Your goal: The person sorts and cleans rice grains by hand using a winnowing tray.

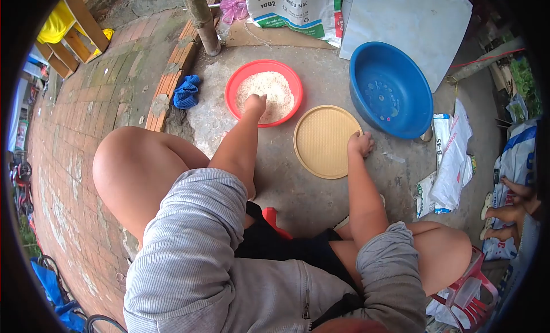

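Observation:
A red basin (231,98) on the concrete floor holds a layer of pale grain (278,95), perhaps rice. My left hand (255,104) is over its near side, fingers curled in at the grain; what they hold is hidden. To the right, a round, flat woven tray (325,143) with a raised rim lies before me. At its right edge, my right hand (360,144) is closed on the rim. Behind it a large blue basin (421,112) stands tilted, with some wet-looking specks on its bottom.
A blue cloth (186,92) lies by the brick edge, near a post (201,21). Feed sacks (292,12) and a grey board (407,29) stand at the back. More sacks (450,167) lie on the right. Another person's legs (507,224) show at far right.

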Available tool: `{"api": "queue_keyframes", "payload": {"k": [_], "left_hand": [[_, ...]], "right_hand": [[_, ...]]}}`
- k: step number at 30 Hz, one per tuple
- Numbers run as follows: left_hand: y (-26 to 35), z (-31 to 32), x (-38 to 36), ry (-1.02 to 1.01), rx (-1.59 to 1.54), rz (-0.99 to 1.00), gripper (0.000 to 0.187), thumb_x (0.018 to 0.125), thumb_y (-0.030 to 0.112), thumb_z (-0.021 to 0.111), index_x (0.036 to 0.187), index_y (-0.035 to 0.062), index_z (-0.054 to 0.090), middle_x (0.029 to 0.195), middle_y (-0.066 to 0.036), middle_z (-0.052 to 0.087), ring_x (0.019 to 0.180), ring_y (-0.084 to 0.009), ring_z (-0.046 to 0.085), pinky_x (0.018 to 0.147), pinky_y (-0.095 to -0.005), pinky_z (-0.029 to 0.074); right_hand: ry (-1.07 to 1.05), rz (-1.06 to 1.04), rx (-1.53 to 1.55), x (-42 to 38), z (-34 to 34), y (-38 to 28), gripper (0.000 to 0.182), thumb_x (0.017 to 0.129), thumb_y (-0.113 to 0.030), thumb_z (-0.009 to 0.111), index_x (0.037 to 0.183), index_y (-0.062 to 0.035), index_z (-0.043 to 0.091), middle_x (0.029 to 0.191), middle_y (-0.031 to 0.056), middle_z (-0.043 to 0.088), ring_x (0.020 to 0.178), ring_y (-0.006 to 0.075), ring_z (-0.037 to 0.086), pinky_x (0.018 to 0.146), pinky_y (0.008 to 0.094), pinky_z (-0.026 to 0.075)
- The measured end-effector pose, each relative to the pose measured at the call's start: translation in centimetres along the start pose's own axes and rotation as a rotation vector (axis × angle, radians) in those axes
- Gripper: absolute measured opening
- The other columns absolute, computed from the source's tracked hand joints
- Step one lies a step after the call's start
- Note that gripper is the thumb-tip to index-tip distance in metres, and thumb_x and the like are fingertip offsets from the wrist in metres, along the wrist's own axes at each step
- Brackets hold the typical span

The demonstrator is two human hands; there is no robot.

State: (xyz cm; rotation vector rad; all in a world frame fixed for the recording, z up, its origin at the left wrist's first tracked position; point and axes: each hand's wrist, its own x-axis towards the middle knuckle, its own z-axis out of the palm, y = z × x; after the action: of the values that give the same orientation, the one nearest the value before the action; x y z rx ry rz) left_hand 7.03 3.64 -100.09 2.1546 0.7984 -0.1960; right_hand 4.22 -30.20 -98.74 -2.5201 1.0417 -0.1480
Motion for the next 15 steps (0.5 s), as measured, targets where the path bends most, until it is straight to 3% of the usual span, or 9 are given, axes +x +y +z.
{"api": "queue_keyframes", "payload": {"k": [1, 2, 3, 6, 8, 10, 11, 13, 15], "left_hand": [[0.4, -0.7, 0.2, 0.004, -0.085, -0.056, 0.039, 0.087, 0.035, 0.056, 0.09, -0.0028, 0.063, 0.078, -0.02, 0.065, 0.07, -0.0288, 0.065, 0.066, -0.0387, 0.051], [0.9, -1.1, 0.3, 0.009, -0.081, -0.057, 0.039, 0.087, 0.035, 0.056, 0.09, -0.0028, 0.063, 0.078, -0.02, 0.065, 0.07, -0.0288, 0.065, 0.066, -0.0387, 0.051], [1.8, -1.5, 0.2, -0.042, -0.24, -0.025, 0.037, 0.088, 0.034, 0.055, 0.087, -0.0023, 0.062, 0.071, -0.016, 0.062, 0.06, -0.0238, 0.061, 0.056, -0.0363, 0.048], [5.2, -0.6, -0.6, -0.204, -0.538, 0.061, 0.035, 0.091, 0.032, 0.052, 0.08, -0.0004, 0.057, 0.058, -0.006, 0.051, 0.046, -0.0135, 0.047, 0.039, -0.03, 0.037], [7.6, 1.0, -2.4, -0.334, -0.556, 0.116, 0.037, 0.091, 0.033, 0.052, 0.079, -0.0011, 0.057, 0.056, -0.007, 0.051, 0.043, -0.0141, 0.044, 0.039, -0.0307, 0.037], [9.1, 3.7, -4.1, -0.404, -0.397, 0.233, 0.038, 0.091, 0.034, 0.052, 0.08, -0.0019, 0.057, 0.056, -0.007, 0.051, 0.041, -0.0147, 0.044, 0.039, -0.031, 0.037], [9.8, 5.0, -5.2, -0.446, -0.37, 0.236, 0.039, 0.091, 0.034, 0.052, 0.081, -0.0026, 0.057, 0.056, -0.008, 0.051, 0.04, -0.0151, 0.044, 0.039, -0.0314, 0.037], [11.0, 6.4, -7.8, -0.493, -0.341, 0.239, 0.04, 0.091, 0.035, 0.052, 0.082, -0.0033, 0.057, 0.056, -0.008, 0.052, 0.04, -0.0155, 0.045, 0.039, -0.0317, 0.037], [11.8, 7.7, -9.7, -0.529, -0.283, 0.216, 0.038, 0.091, 0.035, 0.052, 0.082, -0.0012, 0.059, 0.059, -0.005, 0.052, 0.042, -0.0125, 0.045, 0.036, -0.0281, 0.034]], "right_hand": [[-0.005, -0.003, 0.006, -0.3, 0.6, -0.5, 0.034, 0.087, -0.031, 0.054, 0.109, -0.0048, 0.057, 0.116, 0.0195, 0.051, 0.115, 0.0354, 0.045, 0.093, 0.0432, 0.041], [-0.01, -0.131, 0.095, -0.6, 1.4, -1.1, 0.032, 0.086, -0.028, 0.054, 0.108, -0.0049, 0.057, 0.113, 0.0188, 0.053, 0.112, 0.0349, 0.048, 0.092, 0.0421, 0.042], [-0.014, -0.258, 0.183, -0.7, 2.4, -1.5, 0.029, 0.086, -0.026, 0.053, 0.106, -0.005, 0.058, 0.11, 0.0182, 0.055, 0.109, 0.0344, 0.05, 0.091, 0.041, 0.042], [-0.184, -0.241, 0.427, 0.5, 6.7, -2.3, 0.028, 0.085, -0.023, 0.053, 0.105, -0.0049, 0.058, 0.103, 0.0175, 0.058, 0.101, 0.0351, 0.054, 0.086, 0.0404, 0.044], [-0.235, -0.206, 0.53, 0.2, 6.5, -2.9, 0.028, 0.089, -0.024, 0.049, 0.103, -0.0012, 0.058, 0.096, 0.0163, 0.061, 0.096, 0.0343, 0.056, 0.081, 0.0421, 0.046], [-0.617, 0.21, 1.025, 0.4, 6.3, -3.3, 0.039, 0.095, -0.031, 0.04, 0.106, 0.0027, 0.056, 0.104, 0.0183, 0.059, 0.1, 0.0316, 0.056, 0.085, 0.0427, 0.046], [-0.615, 0.214, 1.027, 0.4, 5.9, -3.3, 0.039, 0.095, -0.031, 0.04, 0.106, 0.0027, 0.056, 0.104, 0.0183, 0.059, 0.1, 0.0316, 0.056, 0.085, 0.0427, 0.046], [-1.004, 0.501, 1.298, 0.5, 5.2, -3.0, 0.051, 0.097, -0.041, 0.032, 0.115, 0.0034, 0.05, 0.106, 0.0208, 0.058, 0.097, 0.0319, 0.058, 0.09, 0.0394, 0.046], [-1.106, 0.545, 1.268, 0.3, 5.1, -3.4, 0.053, 0.097, -0.041, 0.028, 0.119, 0.003, 0.047, 0.11, 0.0207, 0.056, 0.098, 0.0304, 0.057, 0.094, 0.0393, 0.044]]}}
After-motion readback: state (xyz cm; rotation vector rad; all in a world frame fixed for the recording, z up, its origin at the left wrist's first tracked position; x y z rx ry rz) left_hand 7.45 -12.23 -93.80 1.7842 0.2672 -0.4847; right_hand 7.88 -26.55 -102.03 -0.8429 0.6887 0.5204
